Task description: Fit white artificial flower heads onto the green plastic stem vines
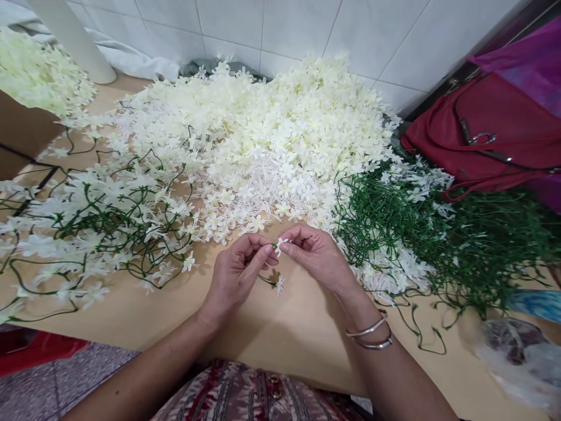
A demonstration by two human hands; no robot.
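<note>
Over the front of the table, my left hand (241, 266) pinches a thin green plastic stem between thumb and forefinger. Thumb and forefinger of my right hand (313, 254) close on a small white artificial flower (280, 245), which meets the stem's tip between the two hands. Another white flower (280, 285) hangs just below, on a green stem end under my left fingers; the rest of the stem is hidden by that hand. Behind my hands spreads a large heap of loose cream-white flower heads (280, 128).
Green stems with white flowers attached (118, 216) lie in a tangle at left. Bare green stems (486, 234) are piled at right, below a red handbag (491, 128). A clear plastic bag (521, 362) sits front right; a cardboard box (26, 131) stands at left. Tiled wall behind.
</note>
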